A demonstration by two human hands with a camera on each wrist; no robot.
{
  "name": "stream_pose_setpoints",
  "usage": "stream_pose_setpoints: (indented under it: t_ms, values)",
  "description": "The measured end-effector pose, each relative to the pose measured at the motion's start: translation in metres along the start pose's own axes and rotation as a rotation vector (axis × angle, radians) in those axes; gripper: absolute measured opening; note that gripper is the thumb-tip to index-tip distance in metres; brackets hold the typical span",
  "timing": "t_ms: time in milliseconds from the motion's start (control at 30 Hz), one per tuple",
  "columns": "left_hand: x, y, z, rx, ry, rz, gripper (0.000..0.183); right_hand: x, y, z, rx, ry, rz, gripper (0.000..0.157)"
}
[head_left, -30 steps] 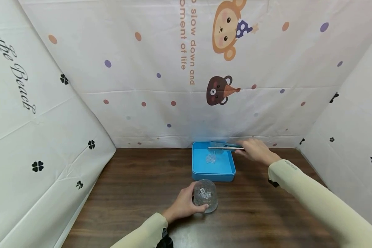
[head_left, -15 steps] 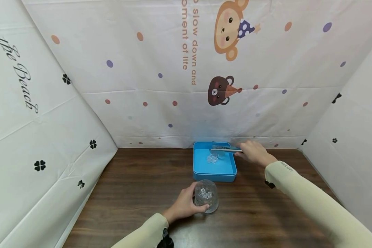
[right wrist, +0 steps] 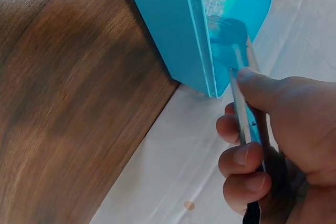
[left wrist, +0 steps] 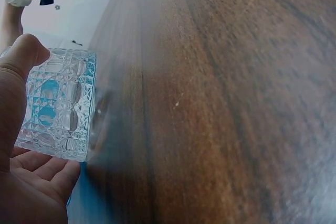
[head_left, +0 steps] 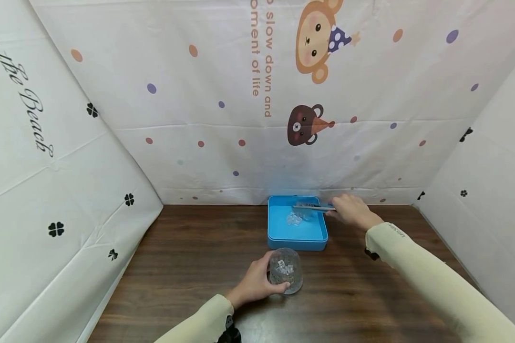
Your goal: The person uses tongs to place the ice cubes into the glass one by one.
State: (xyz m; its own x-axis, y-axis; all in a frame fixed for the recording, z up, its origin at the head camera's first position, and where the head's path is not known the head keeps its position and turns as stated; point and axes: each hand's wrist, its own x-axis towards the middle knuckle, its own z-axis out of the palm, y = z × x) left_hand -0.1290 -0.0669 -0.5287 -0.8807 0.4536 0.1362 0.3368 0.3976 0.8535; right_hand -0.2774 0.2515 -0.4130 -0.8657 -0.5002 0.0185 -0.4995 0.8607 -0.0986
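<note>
Left hand (head_left: 257, 281) is gripping a clear glass (head_left: 295, 259), near centre, small clear cubes (head_left: 284, 267) lying inside. Beyond it, a blue box (head_left: 283, 233) is sitting on the table (head_left: 189, 257), holding loose cubes (head_left: 293, 219). Right hand (head_left: 349, 208) is gripping tongs (head_left: 315, 207), their ends reaching into the box's far right.

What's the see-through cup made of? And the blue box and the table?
Cup: glass, maybe hard plastic; clear and shiny with bumpy facets. Blue box: probably plastic, maybe painted metal; smooth, evenly coloured walls. Table: wood or wood-look sheet; brown, streaky grain, slight shine.
</note>
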Motion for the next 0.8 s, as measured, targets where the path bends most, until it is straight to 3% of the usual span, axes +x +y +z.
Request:
stream_pose_setpoints:
  t_ms: [800]
  values:
    - [-0.0008,0.0037,0.0005,-0.013,-0.007,-0.005,0.081,-0.0045,0.0029,0.0072,0.048,-0.044,0.042,0.015]
